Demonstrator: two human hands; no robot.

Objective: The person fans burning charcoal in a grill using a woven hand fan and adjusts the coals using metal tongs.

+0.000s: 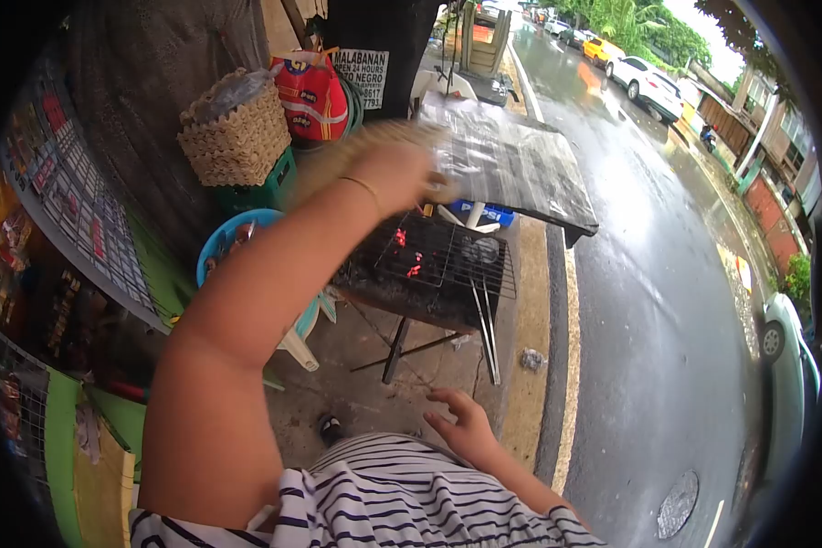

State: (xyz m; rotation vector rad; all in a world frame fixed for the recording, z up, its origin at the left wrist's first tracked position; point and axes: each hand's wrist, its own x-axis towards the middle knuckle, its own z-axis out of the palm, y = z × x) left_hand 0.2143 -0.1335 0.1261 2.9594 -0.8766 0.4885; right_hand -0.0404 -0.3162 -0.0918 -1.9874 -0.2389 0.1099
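Wet road (pixel 648 301) is filling the right; upper centre, the left hand (pixel 395 175) is gripping a blurred fan (pixel 347 153) near the grill (pixel 411 297); lower centre, the right hand (pixel 468 431) is hovering, loosely spread.

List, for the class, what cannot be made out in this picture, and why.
All in the head view:
1. Tan fan-like object in the left hand: outline smeared by motion blur.
2. Contents of the blue basin: partly hidden by the left arm.
3. Pale car at right: cut off by the picture's dark edge.
4. Grey lump on the pavement: too small to identify.
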